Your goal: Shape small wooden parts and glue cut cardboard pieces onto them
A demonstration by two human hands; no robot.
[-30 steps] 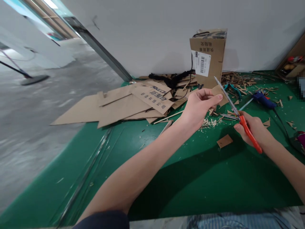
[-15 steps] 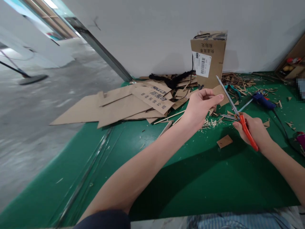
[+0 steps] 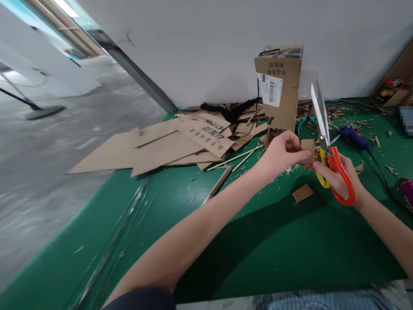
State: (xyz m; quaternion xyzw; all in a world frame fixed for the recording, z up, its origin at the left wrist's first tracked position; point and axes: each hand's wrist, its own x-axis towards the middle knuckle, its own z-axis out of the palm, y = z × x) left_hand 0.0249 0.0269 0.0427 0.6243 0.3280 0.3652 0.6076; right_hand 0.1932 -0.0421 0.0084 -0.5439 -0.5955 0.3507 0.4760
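Note:
My left hand (image 3: pixel 284 154) pinches a small brown cardboard piece (image 3: pixel 308 147) between thumb and fingers, above the green table. Just to its right, my right hand (image 3: pixel 338 172) is closed around a pair of scissors (image 3: pixel 322 122) with one red and one yellow handle. The blades point upward and stand slightly apart, beside the cardboard rather than across it. Below both hands, a small cardboard rectangle (image 3: pixel 302 193) with a dark hole lies flat on the table. Some of my right fingers are hidden behind the handles.
A tall cardboard box (image 3: pixel 282 92) stands against the wall. Flat cardboard sheets (image 3: pixel 167 148) and thin wooden sticks (image 3: pixel 237 158) lie to the left. On the right are a blue glue gun (image 3: pixel 355 137) with a cord, teal-handled pliers (image 3: pixel 303 122) and cardboard scraps (image 3: pixel 338 113).
The scissors have turned more upright, their blades have come closer together, and both handles now show. The cardboard piece has moved lower and right with my left hand, close to my right fingers.

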